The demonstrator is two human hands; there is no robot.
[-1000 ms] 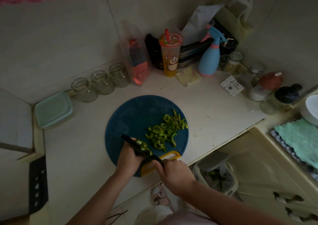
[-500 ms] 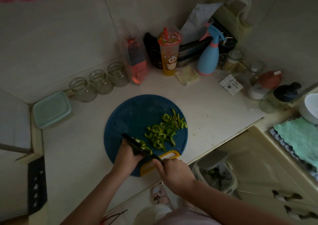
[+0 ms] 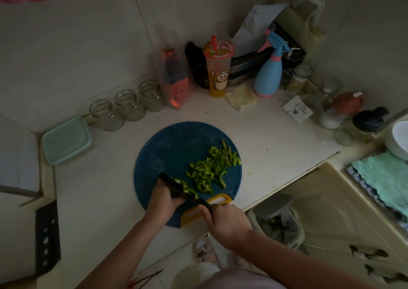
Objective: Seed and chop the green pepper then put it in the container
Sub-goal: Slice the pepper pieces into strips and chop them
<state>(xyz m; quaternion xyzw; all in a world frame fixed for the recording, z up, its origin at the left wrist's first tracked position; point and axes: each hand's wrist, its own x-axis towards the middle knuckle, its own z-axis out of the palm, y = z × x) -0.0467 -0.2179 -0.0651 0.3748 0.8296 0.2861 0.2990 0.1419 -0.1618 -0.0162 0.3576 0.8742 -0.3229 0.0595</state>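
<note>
Far L, in the wall corner, sits a pale teal rectangular plastic container (image 3: 66, 140), smooth, w/ rounded corners. Beside it, three clear round glass jars (image 3: 129, 105) stand in a row, mouths open. Mid-counter lies a round dark-blue plastic cutting board (image 3: 167, 147), matte and scuffed, w/ a yellow handle cut-out at its near edge.

The left hand (image 3: 163, 200) is on the board's near-L part, fingers curled down tight, knuckles against the flat of the black knife (image 3: 174, 185). What they pin is hidden, can't tell. The blade runs diagonally, tip pointing away & L, w/ a few glossy green slices along its R side.

R of the blade, thin curly green pepper strips (image 3: 212, 167) lie in a loose heap on the board, well apart from the container. The right hand (image 3: 227, 220) has its fingers wrapped round the knife handle, just over the yellow cut-out. Below the counter edge stands a pale plastic bin (image 3: 298, 233), grey lid tipped up. Far R, a fuzzy teal cloth (image 3: 384, 178).
</note>
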